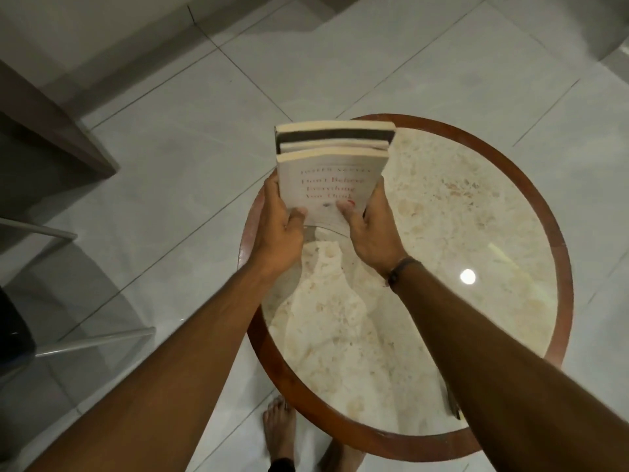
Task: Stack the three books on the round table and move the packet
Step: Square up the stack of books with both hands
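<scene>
Books (332, 165) between both hands (279, 226), long axis away from person.

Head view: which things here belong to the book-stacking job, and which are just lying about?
Job:
- stack of books, held together above the table
- left hand and right hand, gripping the stack
- round table
- packet: not in view

Lying about:
- metal-legged chair
- dark furniture

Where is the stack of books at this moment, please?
In the head view, the stack of books is held between the left hand and right hand, above the far left edge of the round table.
</scene>
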The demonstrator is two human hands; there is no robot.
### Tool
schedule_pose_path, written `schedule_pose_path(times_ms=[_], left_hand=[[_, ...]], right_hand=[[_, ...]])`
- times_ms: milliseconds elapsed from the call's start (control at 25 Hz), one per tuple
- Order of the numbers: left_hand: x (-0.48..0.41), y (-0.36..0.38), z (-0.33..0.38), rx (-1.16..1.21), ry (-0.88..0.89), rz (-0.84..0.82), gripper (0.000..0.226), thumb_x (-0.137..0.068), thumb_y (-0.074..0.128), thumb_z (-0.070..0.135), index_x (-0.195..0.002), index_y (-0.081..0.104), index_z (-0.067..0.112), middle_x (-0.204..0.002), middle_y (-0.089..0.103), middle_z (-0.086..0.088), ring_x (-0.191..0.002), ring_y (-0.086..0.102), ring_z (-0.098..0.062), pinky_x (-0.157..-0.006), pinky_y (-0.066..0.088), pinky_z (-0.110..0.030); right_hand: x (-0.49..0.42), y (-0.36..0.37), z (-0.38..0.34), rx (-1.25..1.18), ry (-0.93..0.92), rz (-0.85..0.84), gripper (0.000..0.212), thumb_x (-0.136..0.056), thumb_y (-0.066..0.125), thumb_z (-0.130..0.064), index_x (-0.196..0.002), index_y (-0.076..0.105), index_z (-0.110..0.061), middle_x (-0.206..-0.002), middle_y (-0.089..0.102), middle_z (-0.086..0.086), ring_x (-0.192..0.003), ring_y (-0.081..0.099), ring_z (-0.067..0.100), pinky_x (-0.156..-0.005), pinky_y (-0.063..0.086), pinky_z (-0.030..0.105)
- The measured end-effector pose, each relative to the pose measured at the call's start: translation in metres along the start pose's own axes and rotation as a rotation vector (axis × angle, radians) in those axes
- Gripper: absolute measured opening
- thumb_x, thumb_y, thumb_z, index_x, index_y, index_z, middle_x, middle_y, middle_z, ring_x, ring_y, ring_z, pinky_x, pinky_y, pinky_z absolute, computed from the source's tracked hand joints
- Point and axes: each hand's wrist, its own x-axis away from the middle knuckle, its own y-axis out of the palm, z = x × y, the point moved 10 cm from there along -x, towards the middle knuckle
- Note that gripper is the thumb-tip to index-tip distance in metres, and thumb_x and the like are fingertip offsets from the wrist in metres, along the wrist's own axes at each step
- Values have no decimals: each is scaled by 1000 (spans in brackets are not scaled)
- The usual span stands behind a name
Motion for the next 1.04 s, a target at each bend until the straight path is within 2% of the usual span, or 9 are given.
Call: schedule_pose_path(times_ms=[120, 200, 320, 440, 520, 640, 760, 920, 1040], left_hand=[[7, 27, 18, -4, -30, -117, 62, -105, 61, 10, -146, 29, 42, -126, 53, 24, -104, 58, 6, -64, 51, 0], [17, 62, 24, -34, -86, -224, 59, -105, 61, 11, -141, 28, 44, -133, 52, 16, -111, 59, -3, -70, 60, -12], [38, 128, 38, -134, -144, -334, 55, -102, 65, 12, -148, 38, 30, -143, 61, 4, -118, 62, -16, -93, 63, -35], [59, 197, 53, -204, -172, -444, 54, -98, 71, 15, -148, 51, 21, -145, 67, -6, -121, 68, -25, -100, 61, -45], [72, 233, 55, -267, -208, -493, 52, -95, 75, 16, -144, 57, 19, -143, 71, -7, -123, 70, -29, -105, 60, -49], [88, 269, 53, -401, -216, -520, 44, -93, 79, 19, -134, 65, 18, -139, 74, -8, -119, 72, -31, -95, 62, -41], [97, 294, 56, -484, -174, -524, 44, -91, 82, 22, -132, 66, 17, -138, 75, -9, -117, 73, -30, -85, 57, -35], [92, 303, 61, -500, -137, -417, 48, -86, 89, 24, -130, 70, 18, -134, 75, -9, -112, 75, -30, -83, 61, -35], [90, 300, 63, -471, -120, -326, 55, -80, 94, 22, -129, 70, 17, -135, 75, -9, -113, 75, -31, -91, 66, -44]], right_hand=[[11, -43, -6, 2, 29, 19, 38, -105, 61, -20, -139, 44, -18, -127, 61, -12, -110, 68, -3, -79, 62, 16], [28, -82, 7, 14, 122, 50, 37, -104, 64, -21, -136, 47, -17, -132, 65, -5, -113, 70, 9, -79, 64, 21], [64, -150, 45, -40, 359, 124, 36, -102, 68, -18, -131, 46, -15, -133, 68, 5, -110, 73, 18, -80, 67, 30], [99, -217, 83, -73, 568, 247, 39, -98, 73, -19, -130, 53, -9, -126, 74, 6, -96, 75, 14, -66, 66, 24], [116, -251, 105, -74, 642, 317, 40, -95, 77, -17, -129, 59, -7, -122, 76, 9, -93, 77, 18, -69, 67, 31], [136, -281, 134, -59, 732, 371, 43, -91, 81, -16, -129, 65, -6, -126, 76, 11, -101, 77, 27, -87, 65, 46], [147, -296, 159, -34, 808, 383, 42, -91, 82, -19, -129, 69, -7, -131, 74, 10, -110, 76, 32, -96, 62, 52], [147, -310, 180, -25, 875, 419, 30, -85, 88, -28, -109, 76, -15, -122, 79, 4, -88, 78, 25, -80, 67, 41], [152, -320, 187, 99, 932, 434, 45, -73, 92, -48, -101, 74, -18, -110, 80, 1, -79, 78, 24, -77, 65, 37]])
